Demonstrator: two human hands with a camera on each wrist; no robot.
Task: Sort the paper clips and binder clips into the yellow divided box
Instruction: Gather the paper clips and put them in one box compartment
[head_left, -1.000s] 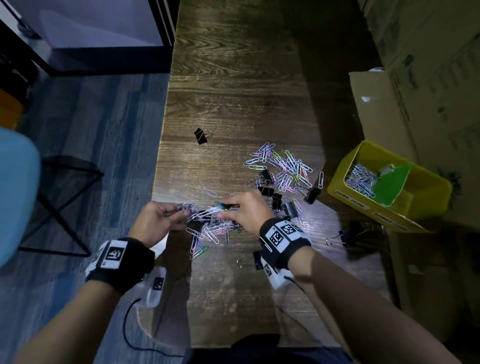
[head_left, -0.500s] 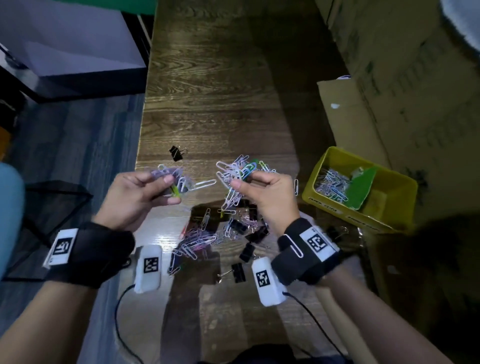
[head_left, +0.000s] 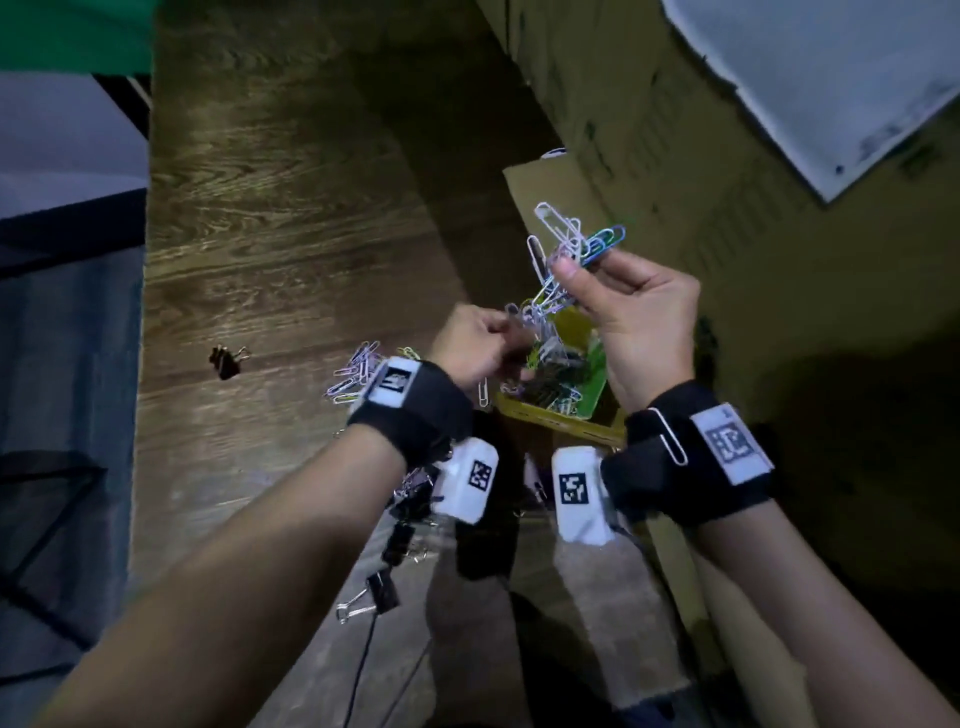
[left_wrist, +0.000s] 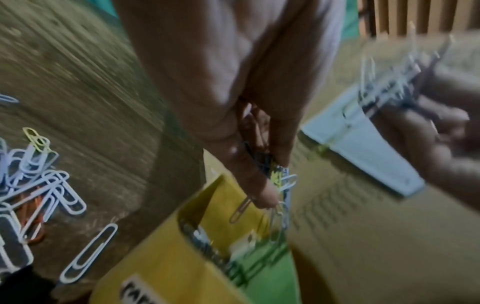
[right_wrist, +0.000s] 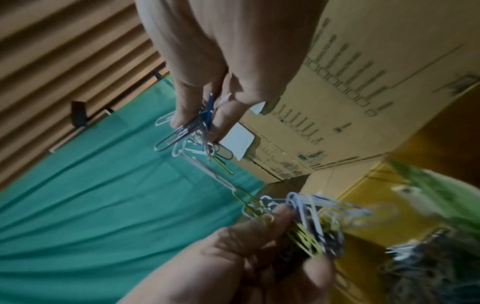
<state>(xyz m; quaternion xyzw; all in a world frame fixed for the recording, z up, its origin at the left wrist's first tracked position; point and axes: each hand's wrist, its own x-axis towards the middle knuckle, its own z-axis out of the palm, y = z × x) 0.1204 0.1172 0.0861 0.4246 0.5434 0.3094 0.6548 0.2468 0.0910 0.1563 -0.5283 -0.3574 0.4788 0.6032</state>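
My right hand (head_left: 587, 275) pinches a bunch of paper clips (head_left: 566, 244) raised above the yellow divided box (head_left: 561, 415). My left hand (head_left: 498, 338) grips another bunch of paper clips (head_left: 530, 317) low over the box's compartment, which holds several clips beside a green divider (head_left: 592, 384). In the left wrist view the left fingers (left_wrist: 259, 185) hold clips (left_wrist: 280, 197) that dangle over the yellow box (left_wrist: 168, 257). The right wrist view shows the right fingers (right_wrist: 187, 115) pinching clips (right_wrist: 192, 137). Loose paper clips (head_left: 353, 374) and black binder clips (head_left: 384, 587) lie on the wooden table (head_left: 291, 234).
One binder clip (head_left: 226, 358) lies alone at the table's left. Cardboard boxes (head_left: 779, 234) stand along the right, close behind the yellow box. A paper clip (head_left: 670, 436) is stuck on my right wristband. A cable (head_left: 363, 670) runs over the table's near edge.
Both hands have lifted off the pile with bunches of paper clips and moved right over the yellow box. The left hand now hangs low over it; the right hand is higher.
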